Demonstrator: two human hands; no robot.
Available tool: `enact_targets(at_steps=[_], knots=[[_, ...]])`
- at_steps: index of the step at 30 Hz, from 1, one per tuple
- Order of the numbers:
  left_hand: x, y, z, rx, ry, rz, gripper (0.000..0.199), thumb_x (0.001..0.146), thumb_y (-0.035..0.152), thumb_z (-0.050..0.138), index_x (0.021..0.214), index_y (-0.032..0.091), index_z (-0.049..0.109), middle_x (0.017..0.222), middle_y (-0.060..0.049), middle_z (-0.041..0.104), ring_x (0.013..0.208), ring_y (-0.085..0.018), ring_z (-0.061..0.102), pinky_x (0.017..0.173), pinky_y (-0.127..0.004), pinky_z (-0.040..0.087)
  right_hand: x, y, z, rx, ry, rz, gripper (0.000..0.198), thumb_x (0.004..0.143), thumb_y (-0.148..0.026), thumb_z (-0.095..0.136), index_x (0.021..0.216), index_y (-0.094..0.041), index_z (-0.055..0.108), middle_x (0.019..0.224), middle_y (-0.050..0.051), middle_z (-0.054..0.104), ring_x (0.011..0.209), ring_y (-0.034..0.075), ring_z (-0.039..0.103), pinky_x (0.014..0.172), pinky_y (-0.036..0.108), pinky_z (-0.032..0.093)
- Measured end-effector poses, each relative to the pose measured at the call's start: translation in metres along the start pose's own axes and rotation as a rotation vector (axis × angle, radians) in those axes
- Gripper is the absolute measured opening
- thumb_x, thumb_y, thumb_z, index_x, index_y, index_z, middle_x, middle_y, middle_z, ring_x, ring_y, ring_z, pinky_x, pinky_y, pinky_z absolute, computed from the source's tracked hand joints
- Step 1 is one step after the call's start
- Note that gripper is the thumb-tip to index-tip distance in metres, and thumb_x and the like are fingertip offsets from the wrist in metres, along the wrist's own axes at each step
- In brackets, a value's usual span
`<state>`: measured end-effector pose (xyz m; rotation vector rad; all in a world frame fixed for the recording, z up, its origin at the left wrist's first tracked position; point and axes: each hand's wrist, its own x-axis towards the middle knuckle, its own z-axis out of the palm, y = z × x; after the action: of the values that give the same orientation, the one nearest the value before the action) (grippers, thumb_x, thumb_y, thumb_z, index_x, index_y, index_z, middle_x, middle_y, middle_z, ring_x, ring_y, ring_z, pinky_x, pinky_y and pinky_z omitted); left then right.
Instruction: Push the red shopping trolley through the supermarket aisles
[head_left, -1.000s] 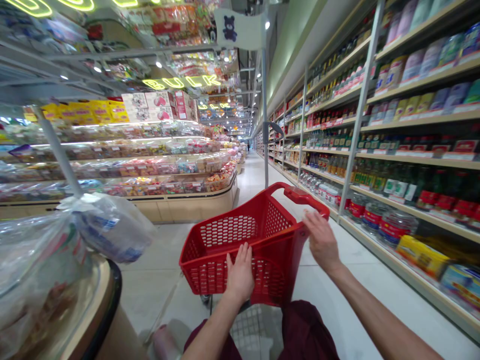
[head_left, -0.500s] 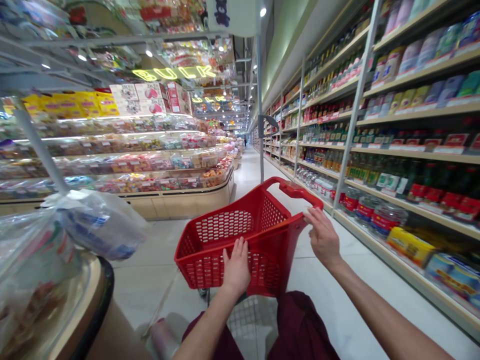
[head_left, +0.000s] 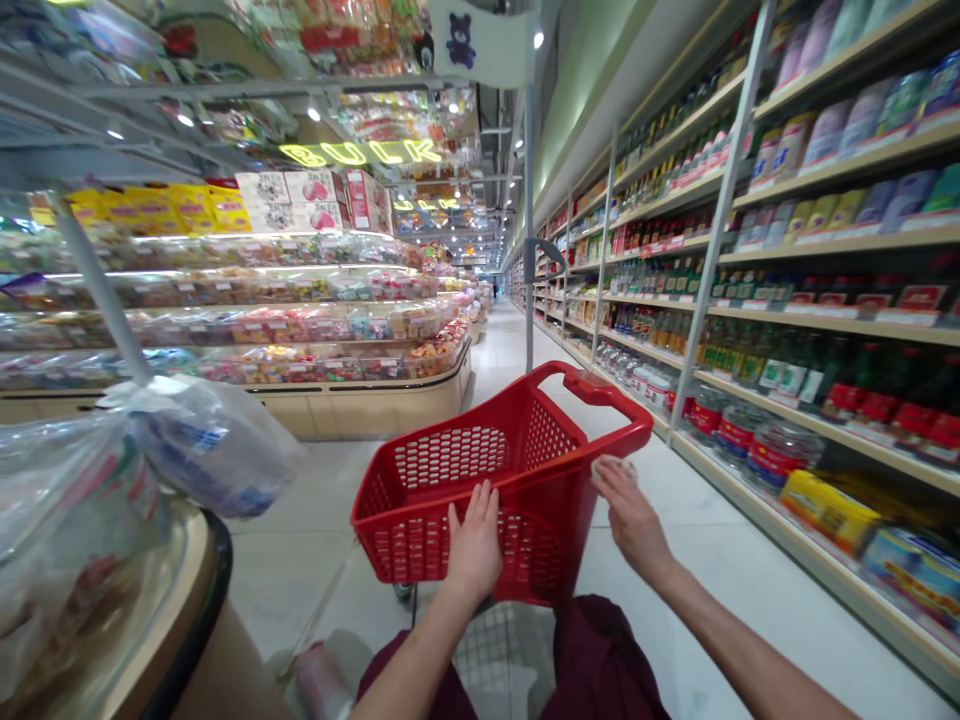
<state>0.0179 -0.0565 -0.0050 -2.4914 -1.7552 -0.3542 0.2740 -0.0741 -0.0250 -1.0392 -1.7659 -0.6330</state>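
A red plastic shopping cart (head_left: 566,530) with slotted sides stands in front of my knees, its handle (head_left: 600,390) toward the right. My left hand (head_left: 474,545) lies against the near side of the cart, fingers stretched up to the rim. A small white cloth (head_left: 624,466) is in my right hand (head_left: 634,520), pressed under the fingertips near the cart's right end, below the handle. The fingers partly cover the cloth. Inside, the visible part of the basket holds nothing.
Shelves (head_left: 810,320) of bottles, jars and cans run along the right. A rounded bulk display (head_left: 360,400) with packaged sweets stands ahead on the left. Close at left are a counter edge (head_left: 214,590) and hanging plastic bags (head_left: 217,440). A thin pole (head_left: 529,200) rises behind the cart.
My right hand with the cloth has moved down from the corner by the handle to the cart's right end. My left hand stays on the near side. The view has shifted slightly.
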Motion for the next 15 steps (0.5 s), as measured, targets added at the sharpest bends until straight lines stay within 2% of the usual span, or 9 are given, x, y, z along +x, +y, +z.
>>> enact_targets(at_steps=[2,4,7,10,12,15], knots=[[0.000,-0.001,0.001,-0.007,-0.004,0.007,0.076,0.061,0.002,0.030,0.134,0.014,0.019,0.144,-0.003,0.012,0.132,-0.016,0.011,0.105,-0.050,0.012,-0.021,-0.005,0.008,0.040,-0.152,-0.086,0.041,0.078,-0.005,0.037,0.110,-0.021,0.058,0.110,0.007,0.060,0.110,0.018,0.050,0.089,0.039,0.047],[0.000,-0.001,0.001,-0.011,-0.005,0.011,0.075,0.061,0.002,0.030,0.134,0.014,0.020,0.144,-0.003,0.012,0.132,-0.016,0.011,0.105,-0.050,0.012,-0.029,-0.010,0.009,0.061,-0.207,-0.086,0.043,0.078,-0.005,0.036,0.112,-0.022,0.056,0.111,0.007,0.060,0.110,0.017,0.050,0.087,0.037,0.048],[0.000,0.000,0.000,-0.009,-0.006,0.009,0.075,0.061,0.002,0.031,0.135,0.013,0.019,0.144,-0.004,0.012,0.132,-0.017,0.010,0.105,-0.050,0.012,-0.006,-0.008,0.000,0.040,-0.057,0.019,0.048,0.079,-0.004,0.034,0.121,-0.022,0.048,0.123,0.007,0.051,0.120,0.019,0.039,0.096,0.043,0.039],[0.001,0.002,-0.002,-0.012,-0.020,-0.015,0.076,0.060,0.002,0.031,0.135,0.013,0.018,0.144,-0.004,0.011,0.132,-0.017,0.010,0.105,-0.050,0.013,0.013,-0.002,-0.001,0.006,0.053,0.024,0.047,0.080,-0.005,0.034,0.123,-0.020,0.046,0.126,0.008,0.048,0.123,0.021,0.034,0.100,0.047,0.034],[0.001,0.002,-0.002,-0.021,-0.027,-0.020,0.076,0.060,0.002,0.032,0.134,0.014,0.019,0.144,-0.003,0.012,0.132,-0.017,0.010,0.105,-0.050,0.011,0.003,-0.004,0.008,0.007,0.010,-0.053,0.044,0.081,-0.005,0.034,0.120,-0.020,0.049,0.121,0.008,0.052,0.120,0.020,0.038,0.097,0.045,0.038],[0.001,0.000,-0.001,-0.039,-0.024,-0.001,0.076,0.060,0.003,0.032,0.134,0.015,0.020,0.144,-0.003,0.013,0.132,-0.016,0.010,0.105,-0.050,0.010,-0.022,-0.013,0.022,0.022,-0.127,-0.180,0.041,0.082,-0.006,0.035,0.116,-0.021,0.052,0.112,0.007,0.059,0.115,0.016,0.045,0.089,0.036,0.046]])
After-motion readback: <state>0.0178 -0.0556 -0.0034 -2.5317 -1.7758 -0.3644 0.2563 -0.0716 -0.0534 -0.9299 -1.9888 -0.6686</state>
